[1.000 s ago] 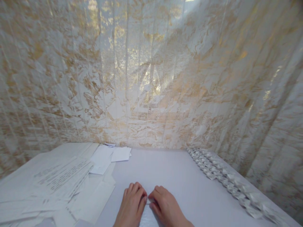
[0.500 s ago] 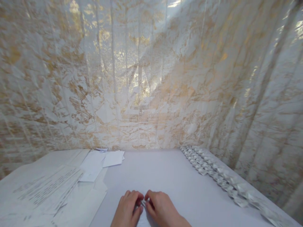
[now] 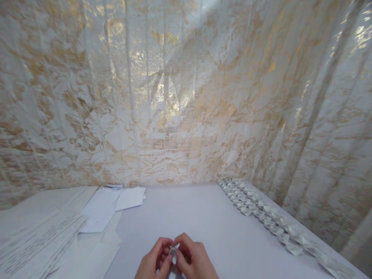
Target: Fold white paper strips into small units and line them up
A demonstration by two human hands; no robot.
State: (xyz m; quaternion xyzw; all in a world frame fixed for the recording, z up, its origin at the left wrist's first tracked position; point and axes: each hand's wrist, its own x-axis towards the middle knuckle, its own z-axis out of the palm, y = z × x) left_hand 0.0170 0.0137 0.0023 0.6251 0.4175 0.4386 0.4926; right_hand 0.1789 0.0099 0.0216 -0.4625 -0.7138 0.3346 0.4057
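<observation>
My left hand (image 3: 154, 261) and my right hand (image 3: 193, 259) meet at the bottom middle of the view, just above a white table (image 3: 186, 217). Both are closed in a pinch on one small folded piece of white paper (image 3: 173, 252), held between the fingertips of the two hands. The wrists run out of the bottom edge.
A long row of several small folded paper pieces (image 3: 261, 211) runs along the table's right edge. Loose printed sheets (image 3: 37, 242) and small blank white papers (image 3: 116, 201) lie at the left. A white and gold curtain (image 3: 186, 89) hangs close behind the table.
Both hands have lifted off the table and drawn together, raising the small paper piece between the fingertips. The view has shifted a little to the right.
</observation>
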